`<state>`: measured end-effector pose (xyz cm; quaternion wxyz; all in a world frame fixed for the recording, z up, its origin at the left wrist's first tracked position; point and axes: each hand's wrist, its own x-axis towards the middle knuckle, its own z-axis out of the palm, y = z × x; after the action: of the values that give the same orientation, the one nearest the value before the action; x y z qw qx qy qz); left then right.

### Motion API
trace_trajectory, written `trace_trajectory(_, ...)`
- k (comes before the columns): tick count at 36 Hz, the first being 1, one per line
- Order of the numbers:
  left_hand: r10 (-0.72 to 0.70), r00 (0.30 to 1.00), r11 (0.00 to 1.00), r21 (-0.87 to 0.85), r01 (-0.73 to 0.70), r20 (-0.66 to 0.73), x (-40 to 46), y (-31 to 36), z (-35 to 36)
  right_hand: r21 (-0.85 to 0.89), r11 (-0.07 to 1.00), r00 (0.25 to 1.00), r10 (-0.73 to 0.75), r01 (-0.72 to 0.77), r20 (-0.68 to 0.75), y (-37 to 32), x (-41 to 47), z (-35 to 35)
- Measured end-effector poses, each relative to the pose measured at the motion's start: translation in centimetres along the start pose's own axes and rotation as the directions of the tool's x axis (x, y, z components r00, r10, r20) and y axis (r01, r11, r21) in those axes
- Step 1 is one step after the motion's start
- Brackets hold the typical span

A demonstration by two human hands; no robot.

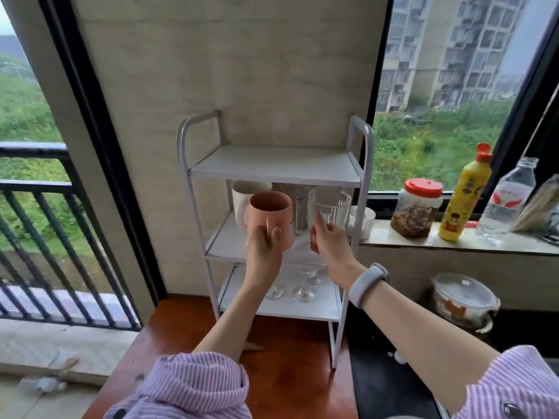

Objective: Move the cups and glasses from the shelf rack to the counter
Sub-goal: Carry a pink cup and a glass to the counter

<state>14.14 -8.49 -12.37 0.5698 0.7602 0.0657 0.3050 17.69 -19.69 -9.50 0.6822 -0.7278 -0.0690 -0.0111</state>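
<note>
A white three-tier shelf rack (pixel 357 164) stands on the reddish-brown counter (pixel 290 373). My left hand (pixel 264 246) grips the handle of a pink mug (pixel 269 213), held in front of the middle tier. My right hand (pixel 328 241) holds a clear glass (pixel 328 207) by its lower part, just right of the mug. A white mug (pixel 245 192) stays on the middle tier behind the pink one. Wine glasses (pixel 304 290) stand on the bottom tier. The top tier holds nothing.
On the window sill at the right stand a small white cup (pixel 363 220), a red-lidded jar (pixel 416 207), a yellow bottle (pixel 467 195) and a clear water bottle (pixel 505 201). A lidded glass container (pixel 464 300) sits below the sill. A black railing (pixel 36 237) is at the left.
</note>
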Motion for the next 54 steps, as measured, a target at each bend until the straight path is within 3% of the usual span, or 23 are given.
trace_trajectory(17,0.135,0.98,0.987,0.11,-0.12,-0.146,-9.3,-0.6,-4.8,-0.179,0.938,0.952,-0.279,0.298,0.124,4.2,-10.9,-3.8)
trace_trajectory(24,0.13,0.991,0.985,0.12,-0.124,-0.038,-14.6,-0.1,-4.3,-0.203,0.954,0.975,-0.213,0.221,0.061,7.9,-16.0,-6.7)
trace_trajectory(35,0.1,0.957,0.993,0.041,-0.115,0.272,-23.2,3.0,5.1,-0.296,0.953,0.948,-0.149,0.062,-0.281,10.6,-24.5,-19.7)
trace_trajectory(42,0.137,0.861,0.99,-0.086,-0.109,0.49,-34.4,8.0,17.3,-0.374,0.924,0.847,-0.14,-0.074,-0.513,10.7,-35.0,-33.6)
trace_trajectory(46,0.197,0.769,0.978,-0.177,-0.111,0.608,-43.1,11.6,24.2,-0.339,0.923,0.76,-0.088,-0.18,-0.643,10.8,-42.5,-42.0)
trace_trajectory(54,0.302,0.493,0.945,-0.325,-0.041,0.816,-59.8,18.5,35.2,-0.3,0.866,0.452,-0.099,-0.4,-0.887,11.3,-57.4,-55.2)
